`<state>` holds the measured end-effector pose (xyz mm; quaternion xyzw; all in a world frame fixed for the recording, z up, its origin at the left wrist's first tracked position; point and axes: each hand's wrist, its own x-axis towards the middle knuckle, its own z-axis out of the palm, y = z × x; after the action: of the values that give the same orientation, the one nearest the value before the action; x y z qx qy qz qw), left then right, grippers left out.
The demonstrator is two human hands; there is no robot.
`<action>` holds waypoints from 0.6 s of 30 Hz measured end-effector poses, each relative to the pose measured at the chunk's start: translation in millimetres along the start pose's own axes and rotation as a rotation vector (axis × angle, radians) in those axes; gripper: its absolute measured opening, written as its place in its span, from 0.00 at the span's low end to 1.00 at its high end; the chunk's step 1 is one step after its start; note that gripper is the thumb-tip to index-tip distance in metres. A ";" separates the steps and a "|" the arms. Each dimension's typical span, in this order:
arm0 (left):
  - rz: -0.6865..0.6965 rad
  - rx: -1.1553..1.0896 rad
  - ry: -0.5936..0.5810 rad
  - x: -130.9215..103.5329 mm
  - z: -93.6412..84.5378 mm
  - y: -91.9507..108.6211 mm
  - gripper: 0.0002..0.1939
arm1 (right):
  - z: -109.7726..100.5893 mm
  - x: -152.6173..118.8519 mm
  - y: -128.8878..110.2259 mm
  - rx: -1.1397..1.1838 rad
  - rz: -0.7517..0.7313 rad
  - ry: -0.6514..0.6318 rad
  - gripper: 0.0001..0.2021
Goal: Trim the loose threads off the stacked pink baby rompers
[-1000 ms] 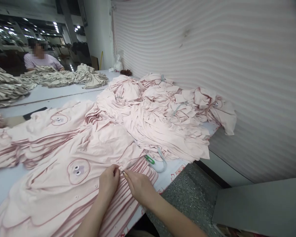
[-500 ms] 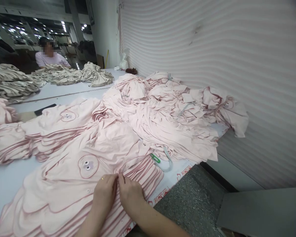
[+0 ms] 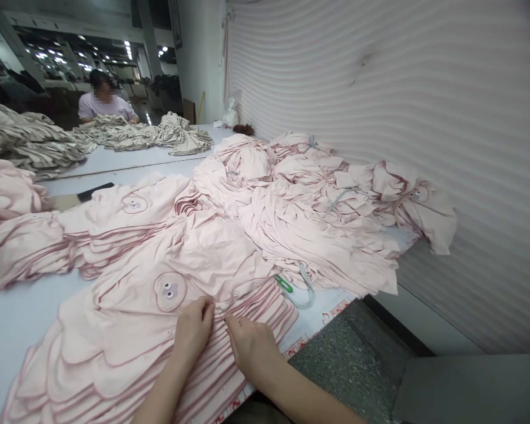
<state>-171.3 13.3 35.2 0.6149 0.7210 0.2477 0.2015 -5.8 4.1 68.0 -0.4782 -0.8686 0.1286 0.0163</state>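
Observation:
A stack of pink garments (image 3: 115,330) with darker pink edging lies on the table before me, its top piece bearing an embroidered face patch (image 3: 170,291). My left hand (image 3: 195,323) is closed in a pinch at the front edge of the top garment, just below the patch. Close to its right, my right hand (image 3: 251,344) is also closed, thumb and fingers together over the layered edges. A small gap separates the hands. What the right fingertips hold is too small to make out. Beyond them lie a green clip (image 3: 284,283) and a pale blue strip (image 3: 308,287).
Heaped pink garments (image 3: 300,218) cover the table (image 3: 13,330) ahead and right, with another pink stack (image 3: 115,229) at left. Olive-grey cloth (image 3: 30,141) lies farther back, where a person (image 3: 108,106) sits. A ribbed wall (image 3: 380,88) rises at right.
My hands have moved slightly apart; they were nearly touching at the garment's edge. The whole view has shifted, so things appear a little farther right.

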 end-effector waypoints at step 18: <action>0.200 0.166 0.231 -38.9 -17.6 -47.8 0.11 | 9.0 -4.7 -13.8 0.425 -0.197 0.124 0.11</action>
<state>-213.1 -32.8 19.8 0.6655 0.6927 0.2751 0.0400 -16.1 -8.7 63.1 -0.3841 -0.8618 0.2765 0.1825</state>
